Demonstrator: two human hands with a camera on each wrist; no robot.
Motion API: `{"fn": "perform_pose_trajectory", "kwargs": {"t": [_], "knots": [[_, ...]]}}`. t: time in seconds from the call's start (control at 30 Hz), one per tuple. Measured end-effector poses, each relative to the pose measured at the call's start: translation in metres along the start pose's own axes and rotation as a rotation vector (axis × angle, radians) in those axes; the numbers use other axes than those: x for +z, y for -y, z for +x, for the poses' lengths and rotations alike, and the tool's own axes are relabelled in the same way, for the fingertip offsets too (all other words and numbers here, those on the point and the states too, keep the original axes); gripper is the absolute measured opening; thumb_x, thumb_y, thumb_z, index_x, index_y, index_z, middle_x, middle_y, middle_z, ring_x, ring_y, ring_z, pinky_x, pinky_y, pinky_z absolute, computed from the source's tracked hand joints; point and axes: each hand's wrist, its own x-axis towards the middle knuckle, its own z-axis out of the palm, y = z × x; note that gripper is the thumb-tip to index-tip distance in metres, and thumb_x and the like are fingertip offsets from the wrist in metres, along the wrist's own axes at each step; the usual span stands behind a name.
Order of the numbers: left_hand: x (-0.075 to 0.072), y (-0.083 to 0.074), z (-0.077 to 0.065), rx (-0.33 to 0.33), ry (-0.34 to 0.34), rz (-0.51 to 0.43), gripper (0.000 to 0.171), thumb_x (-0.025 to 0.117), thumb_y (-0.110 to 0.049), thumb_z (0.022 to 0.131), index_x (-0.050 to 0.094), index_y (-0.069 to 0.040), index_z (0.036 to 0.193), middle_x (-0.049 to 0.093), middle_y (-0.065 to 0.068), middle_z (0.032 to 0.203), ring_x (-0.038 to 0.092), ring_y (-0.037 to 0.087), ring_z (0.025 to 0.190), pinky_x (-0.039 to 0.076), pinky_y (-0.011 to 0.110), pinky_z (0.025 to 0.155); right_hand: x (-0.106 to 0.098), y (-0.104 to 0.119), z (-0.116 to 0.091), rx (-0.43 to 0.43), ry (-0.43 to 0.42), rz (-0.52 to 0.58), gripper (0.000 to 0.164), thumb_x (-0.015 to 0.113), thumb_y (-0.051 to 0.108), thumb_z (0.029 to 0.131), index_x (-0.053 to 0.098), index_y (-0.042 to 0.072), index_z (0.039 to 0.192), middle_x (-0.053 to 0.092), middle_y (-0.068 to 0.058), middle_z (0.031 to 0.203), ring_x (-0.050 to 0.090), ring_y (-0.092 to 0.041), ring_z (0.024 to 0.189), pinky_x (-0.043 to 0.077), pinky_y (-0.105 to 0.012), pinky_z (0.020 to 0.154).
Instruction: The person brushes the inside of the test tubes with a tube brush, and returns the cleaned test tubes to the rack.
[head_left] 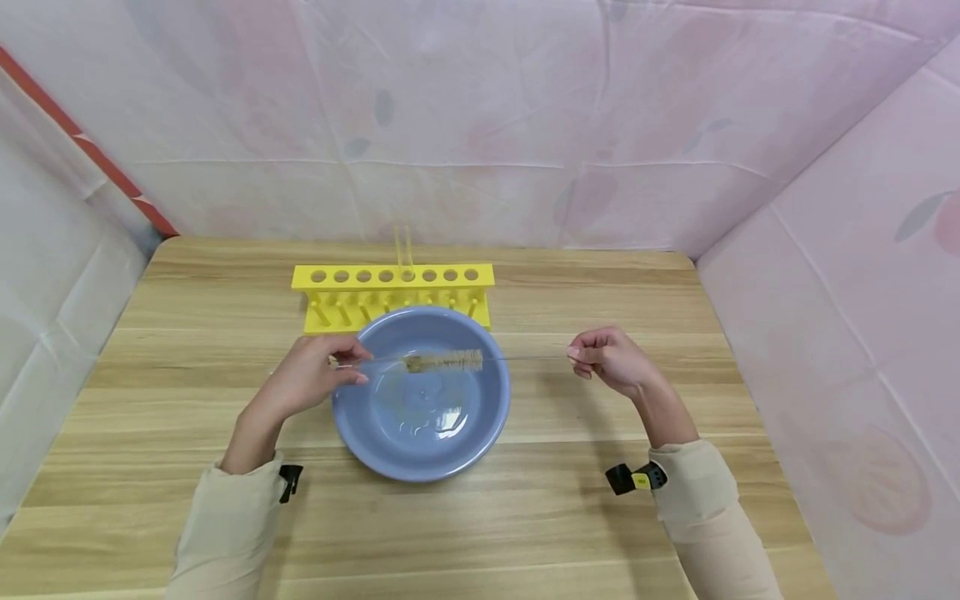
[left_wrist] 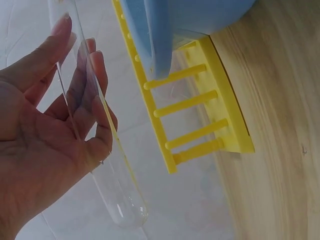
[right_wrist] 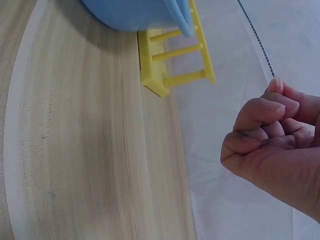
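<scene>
Left hand (head_left: 315, 372) gripping the test tube (left_wrist: 120, 200), right hand (head_left: 612, 360) pinching the brush wire (right_wrist: 259, 41): keeping both in line should be helping!

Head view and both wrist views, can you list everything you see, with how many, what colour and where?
Table: one, light wood, centre
Basin: one, blue, on the table
Rack: one, yellow, behind the basin
Standing test tube: one, clear, in the rack
Held test tube: one, clear, over the basin's left edge
Brush: one, tan bristles, dark handle, over the basin and rightward
Backdrop: pieces uncountable, pale pink, around the table
Strip: one, red, upper left
Sleeves: two, beige, on the forearms
Wrist devices: two, black, one part yellow, at the sleeves
Left hand: one, bare, holding the tube
Right hand: one, bare, pinching the brush handle
</scene>
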Motion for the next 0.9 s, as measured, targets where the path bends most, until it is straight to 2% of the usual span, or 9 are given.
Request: {"fn": "perform_pose_trajectory", "kwargs": {"t": [0.1, 0.2, 0.33, 0.47, 0.57, 0.7, 0.8, 0.9], "knots": [[0.000, 0.000, 0.000, -0.010, 0.005, 0.000, 0.017, 0.076, -0.003, 0.070, 0.068, -0.005, 0.085, 0.064, 0.000, 0.079, 0.057, 0.017, 0.076, 0.048, 0.034, 0.067, -0.001, 0.000, 0.000, -0.020, -0.002, -0.039, 0.023, 0.044, -0.007, 0.091, 0.050, -0.006, 0.069, 0.042, -0.003, 0.060, 0.036, -0.016, 0.054, 0.034, -0.029, 0.054], [-0.001, 0.002, -0.001, 0.006, 0.008, -0.024, 0.016, 0.076, -0.003, 0.071, 0.068, -0.004, 0.085, 0.064, 0.001, 0.080, 0.058, 0.018, 0.076, 0.049, 0.033, 0.066, -0.002, -0.002, -0.001, -0.100, -0.039, -0.189, 0.021, 0.047, -0.003, 0.092, 0.051, -0.008, 0.072, 0.045, -0.005, 0.062, 0.041, -0.016, 0.056, 0.038, -0.028, 0.056], [-0.003, 0.007, -0.002, 0.052, 0.026, -0.059, 0.014, 0.074, -0.002, 0.072, 0.067, -0.003, 0.084, 0.064, 0.004, 0.080, 0.058, 0.016, 0.073, 0.048, 0.030, 0.064, -0.003, -0.002, -0.003, -0.245, -0.142, -0.405, 0.018, 0.051, -0.001, 0.091, 0.056, -0.004, 0.075, 0.049, -0.008, 0.064, 0.042, -0.017, 0.056, 0.038, -0.026, 0.053], [-0.006, 0.010, -0.005, 0.058, 0.046, -0.060, 0.012, 0.073, -0.003, 0.074, 0.067, -0.003, 0.085, 0.064, 0.007, 0.081, 0.057, 0.015, 0.073, 0.047, 0.028, 0.064, -0.004, -0.004, -0.004, -0.323, -0.199, -0.459, 0.015, 0.052, -0.003, 0.090, 0.058, -0.002, 0.077, 0.050, -0.012, 0.066, 0.039, -0.014, 0.054, 0.034, -0.026, 0.048], [-0.007, 0.009, -0.005, 0.038, 0.040, -0.050, 0.014, 0.073, -0.006, 0.075, 0.067, -0.002, 0.086, 0.065, 0.007, 0.081, 0.057, 0.016, 0.074, 0.047, 0.028, 0.064, -0.005, -0.005, -0.004, -0.326, -0.191, -0.442, 0.015, 0.052, -0.003, 0.091, 0.058, -0.003, 0.077, 0.051, -0.015, 0.067, 0.041, -0.015, 0.055, 0.035, -0.027, 0.049], [-0.006, 0.007, -0.005, 0.016, 0.006, -0.031, 0.013, 0.074, -0.005, 0.074, 0.068, -0.003, 0.085, 0.065, 0.006, 0.079, 0.058, 0.018, 0.074, 0.047, 0.029, 0.064, -0.006, -0.005, -0.005, -0.256, -0.162, -0.380, 0.019, 0.051, -0.001, 0.091, 0.056, -0.006, 0.074, 0.050, -0.011, 0.064, 0.044, -0.019, 0.057, 0.040, -0.027, 0.054], [-0.005, 0.007, -0.004, 0.006, -0.014, -0.019, 0.014, 0.075, -0.002, 0.072, 0.068, -0.004, 0.084, 0.064, 0.003, 0.077, 0.058, 0.018, 0.074, 0.048, 0.030, 0.064, -0.007, -0.005, -0.005, -0.171, -0.108, -0.233, 0.022, 0.048, -0.003, 0.092, 0.051, -0.010, 0.071, 0.046, -0.008, 0.060, 0.043, -0.020, 0.056, 0.040, -0.029, 0.056], [-0.004, 0.007, -0.004, 0.007, -0.022, -0.004, 0.014, 0.075, -0.002, 0.072, 0.068, -0.005, 0.084, 0.065, 0.002, 0.078, 0.058, 0.017, 0.074, 0.048, 0.031, 0.066, -0.009, -0.006, -0.005, -0.089, -0.051, -0.070, 0.023, 0.045, -0.006, 0.091, 0.049, -0.008, 0.069, 0.041, -0.005, 0.059, 0.039, -0.017, 0.055, 0.037, -0.029, 0.055]]}}
